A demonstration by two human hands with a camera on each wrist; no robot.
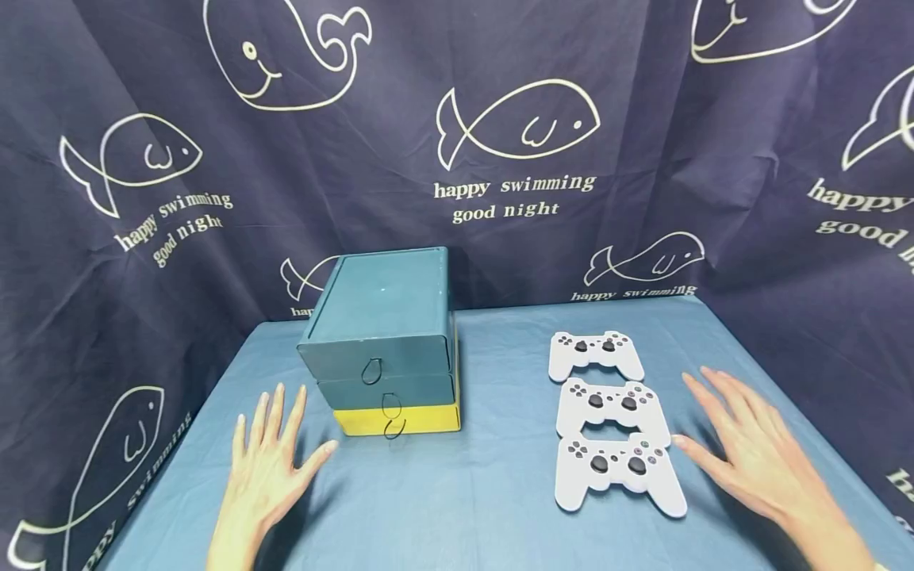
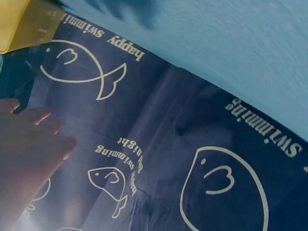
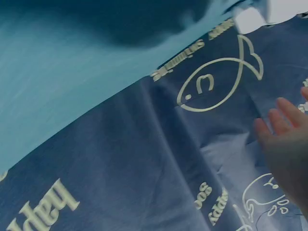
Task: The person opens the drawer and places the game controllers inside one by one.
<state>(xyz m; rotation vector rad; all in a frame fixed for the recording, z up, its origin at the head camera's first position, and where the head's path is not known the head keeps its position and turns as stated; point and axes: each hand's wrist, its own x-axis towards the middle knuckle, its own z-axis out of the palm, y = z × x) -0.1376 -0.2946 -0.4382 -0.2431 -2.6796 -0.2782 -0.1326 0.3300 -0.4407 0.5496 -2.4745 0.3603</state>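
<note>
My left hand hovers palm down with fingers spread, holding nothing, just left of a small box of stacked drawers. The box has two teal tiers over a yellow bottom one, with thin dark loop pulls in front. Three white game controllers lie in a column on the right side of the table. Beside them my right hand hangs with straight, parted fingers; its thumb tip appears close to the middle controller. The right wrist view catches white controller edges at its top corner.
A light blue cloth covers the table. Dark blue fabric printed with whales, fish and lettering stands close around the back and both sides. The drawer box nearly reaches the back fabric.
</note>
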